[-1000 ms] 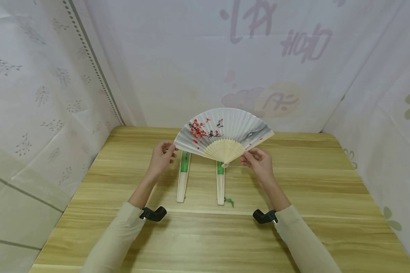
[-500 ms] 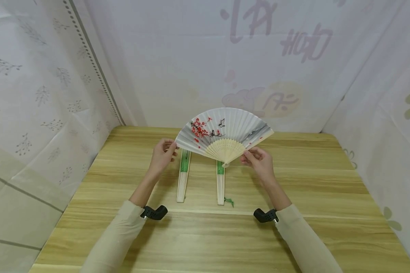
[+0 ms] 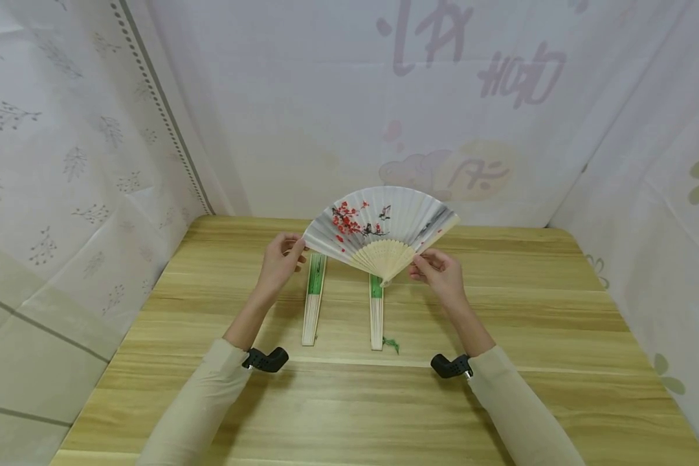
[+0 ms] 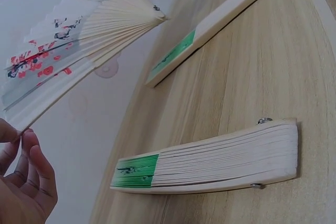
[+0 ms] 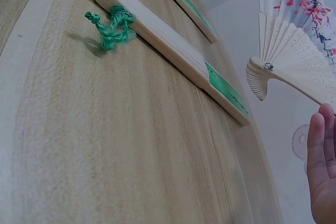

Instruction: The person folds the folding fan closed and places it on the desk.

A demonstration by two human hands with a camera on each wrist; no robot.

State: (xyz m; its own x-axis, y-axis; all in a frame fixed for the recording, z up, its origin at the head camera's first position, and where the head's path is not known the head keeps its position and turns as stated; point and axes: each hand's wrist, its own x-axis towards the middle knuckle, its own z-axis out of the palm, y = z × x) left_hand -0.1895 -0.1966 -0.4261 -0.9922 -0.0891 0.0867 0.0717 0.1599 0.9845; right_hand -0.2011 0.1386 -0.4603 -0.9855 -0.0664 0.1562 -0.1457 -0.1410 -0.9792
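Note:
A white folding fan [image 3: 387, 220], painted with red blossoms, birds and a grey hill, is spread above the table between both hands. My left hand [image 3: 281, 262] pinches the outer corner of its left edge between thumb and fingers, plain in the left wrist view. At the lower right edge, my right hand [image 3: 443, 275] pinches the end rib. The fan's pivot [image 5: 268, 67] points down toward the table. Beneath lie two folded green fans with pale ribs, the left folded fan [image 3: 311, 310] and the right folded fan [image 3: 376, 317], their far ends hidden behind the spread one.
A green tassel [image 3: 391, 343] hangs off the near end of the right folded fan. The wood-grain table [image 3: 349, 414] has rounded far corners. Printed curtains [image 3: 303, 97] stand at the back and both sides. Dark wrist cameras [image 3: 268, 360] sit at the cuffs.
The spread fan has narrowed a little, its left corner moving right with my left hand and its right edge tilting more upright. My right hand has barely moved. The folded fans stay put.

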